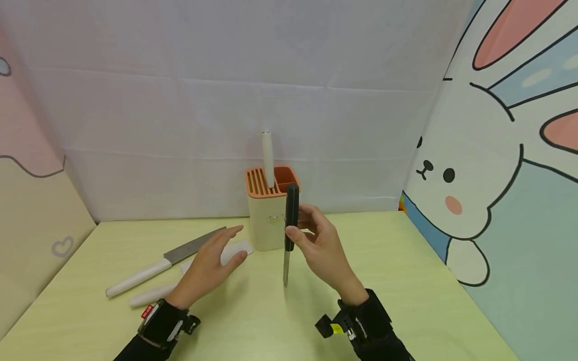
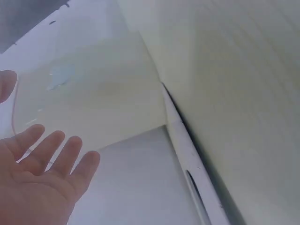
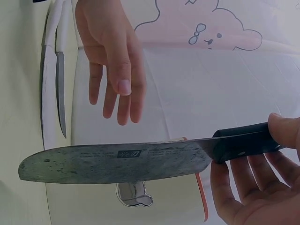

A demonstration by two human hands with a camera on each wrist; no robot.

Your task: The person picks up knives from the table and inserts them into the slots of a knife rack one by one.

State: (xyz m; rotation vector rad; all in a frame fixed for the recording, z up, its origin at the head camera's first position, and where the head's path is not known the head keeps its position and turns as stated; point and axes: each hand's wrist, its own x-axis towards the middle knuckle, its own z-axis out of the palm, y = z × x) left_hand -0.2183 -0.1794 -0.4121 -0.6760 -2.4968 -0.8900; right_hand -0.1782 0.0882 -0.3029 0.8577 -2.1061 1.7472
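My right hand (image 1: 325, 250) grips the black handle of a kitchen knife (image 3: 117, 163), which hangs upright with its blade down in front of the knife holder (image 1: 264, 228). In the right wrist view the broad grey blade lies bare, with a small dark mark on it. My left hand (image 1: 205, 273) hovers to the left with its fingers extended and holds nothing. Beneath and beside it lie a white-handled knife (image 1: 142, 276) with a grey blade and another white handle (image 1: 151, 296), partly hidden by the hand. A flat white blade-like piece (image 1: 239, 249) shows behind its fingers.
The holder is cream with an orange slotted top (image 1: 258, 183) and an open compartment. A white knife handle (image 1: 268, 158) stands up from its top. A white cloth wall (image 1: 180, 125) rises behind the table (image 1: 253, 321), and a rabbit-printed wall (image 1: 478, 200) stands on the right.
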